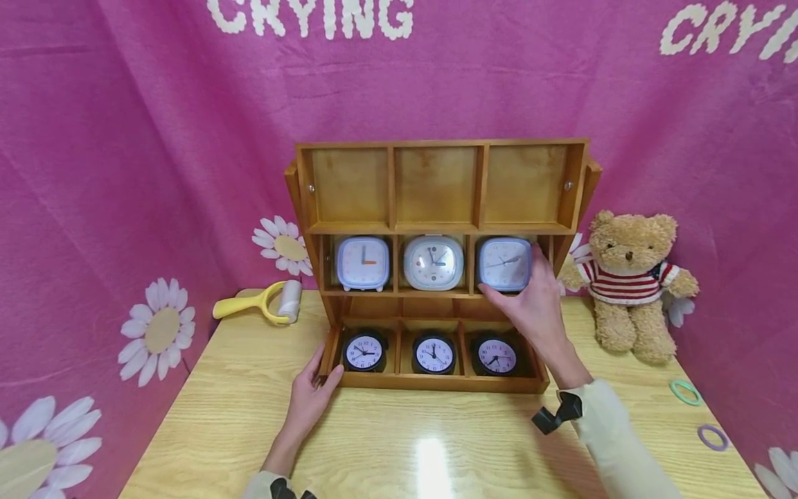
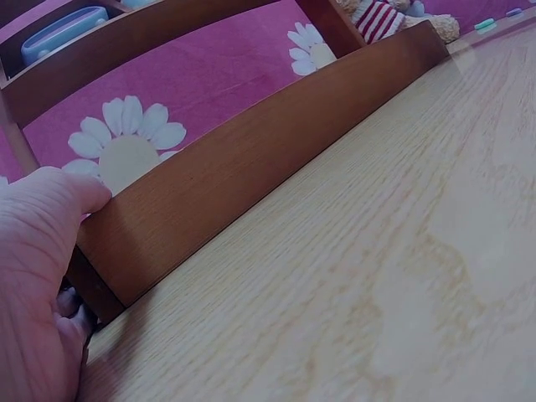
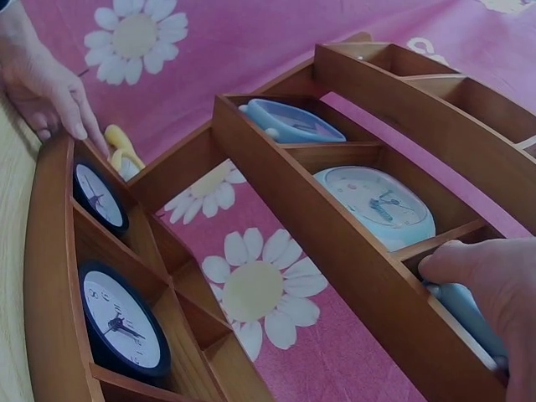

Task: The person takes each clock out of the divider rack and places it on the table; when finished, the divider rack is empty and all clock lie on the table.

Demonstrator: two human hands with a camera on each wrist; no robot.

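Note:
A three-tier wooden shelf (image 1: 436,382) stands on the table, each tier split into three compartments. My right hand (image 1: 541,315) grips a blue alarm clock (image 1: 503,265) by its sides in the right middle compartment; the right wrist view shows the thumb over the clock's edge (image 3: 471,322). To its left sit a pale rounded clock (image 1: 433,263) and another blue clock (image 1: 363,263). Down at the lower left corner, my left hand (image 1: 307,400) holds the bottom tier, its thumb (image 2: 88,194) over the front board. Black round clocks (image 1: 433,354) fill the bottom compartments.
The top tier (image 1: 436,186) holds nothing. A yellow-handled lint roller (image 1: 249,303) lies left of the shelf. On the right are a teddy bear (image 1: 631,284), a green ring (image 1: 685,393) and a purple ring (image 1: 713,437). Pink cloth (image 1: 436,90) hangs behind.

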